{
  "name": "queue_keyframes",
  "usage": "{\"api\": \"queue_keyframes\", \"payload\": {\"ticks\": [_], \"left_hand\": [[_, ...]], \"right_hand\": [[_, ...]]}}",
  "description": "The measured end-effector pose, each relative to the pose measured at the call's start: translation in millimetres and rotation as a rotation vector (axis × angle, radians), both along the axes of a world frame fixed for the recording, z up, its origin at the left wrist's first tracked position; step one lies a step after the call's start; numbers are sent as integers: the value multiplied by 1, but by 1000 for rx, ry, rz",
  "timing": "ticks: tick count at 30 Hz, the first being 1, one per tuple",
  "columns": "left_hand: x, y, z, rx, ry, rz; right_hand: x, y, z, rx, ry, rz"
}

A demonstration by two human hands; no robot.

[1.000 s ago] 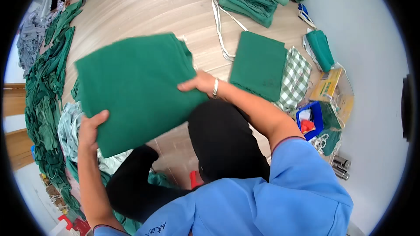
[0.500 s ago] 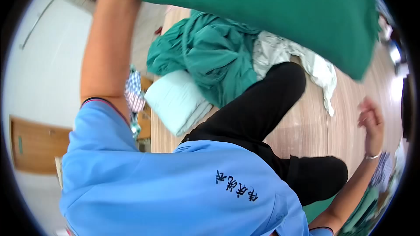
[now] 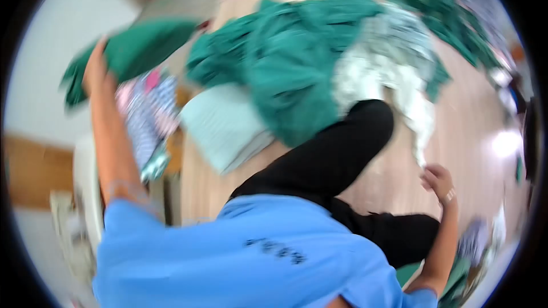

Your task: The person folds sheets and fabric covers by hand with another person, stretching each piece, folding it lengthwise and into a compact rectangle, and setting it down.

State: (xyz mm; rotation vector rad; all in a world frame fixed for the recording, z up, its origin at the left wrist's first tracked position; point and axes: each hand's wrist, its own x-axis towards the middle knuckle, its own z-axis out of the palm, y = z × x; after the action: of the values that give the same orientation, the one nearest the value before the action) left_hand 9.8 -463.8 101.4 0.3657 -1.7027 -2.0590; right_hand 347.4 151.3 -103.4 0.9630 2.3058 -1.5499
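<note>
Cloth point(image 3: 145, 45) looks soft, light; I'd support its folded middle. My left hand point(image 3: 98, 73) grips it beyond the surface's point(image 3: 198, 191) left edge; right hand point(image 3: 438, 183) curled, grip unclear.

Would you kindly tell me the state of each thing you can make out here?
Green cloth: folded, raised, blurred.
Left hand: gripping the green cloth.
Right hand: fingers curled near the white cloth's end; contact unclear.
Teal cloth: crumpled in a heap.
Pale bundle: folded, lying flat.
White cloth: rumpled, one end trailing.
Dark green cloth: loose, unfolded.
</note>
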Motion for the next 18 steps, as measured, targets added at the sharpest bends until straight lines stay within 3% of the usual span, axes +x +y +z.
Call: {"api": "queue_keyframes", "payload": {"ticks": [1,2,3,4,5,6,7,9,10,13,15,16,17,18], "left_hand": [[-13,-16,-46,76,-5,-283],[32,74,-42,107,-307,2],[76,165,-41,139,-313,-211],[64,73,-145,211,-531,-77],[55,-25,-250,196,-452,-430],[33,-21,-272,218,-473,-541],[45,31,-270,192,-627,-737],[67,56,-263,159,-925,-951],[37,83,-250,109,-575,-1275],[41,224,-66,-244,25,-1223],[74,257,41,-227,865,-1311],[87,261,85,-283,1076,-1498],[92,256,121,-321,1064,-1444],[96,250,154,-629,1196,-1507]], "right_hand": [[9,-4,9,70,-43,-10],[14,-5,2,93,-42,-24],[17,-15,8,79,0,-50],[31,-17,6,137,15,-85],[11,-19,11,150,25,-3],[-5,-56,22,165,18,15],[19,-57,39,149,100,6],[52,-67,56,138,93,-112],[60,-78,70,124,99,-143],[94,-70,69,62,242,-303],[121,-71,73,78,241,-370],[130,-81,79,31,237,-426],[141,-86,74,-13,241,-489],[152,-93,74,-54,221,-507]]}}
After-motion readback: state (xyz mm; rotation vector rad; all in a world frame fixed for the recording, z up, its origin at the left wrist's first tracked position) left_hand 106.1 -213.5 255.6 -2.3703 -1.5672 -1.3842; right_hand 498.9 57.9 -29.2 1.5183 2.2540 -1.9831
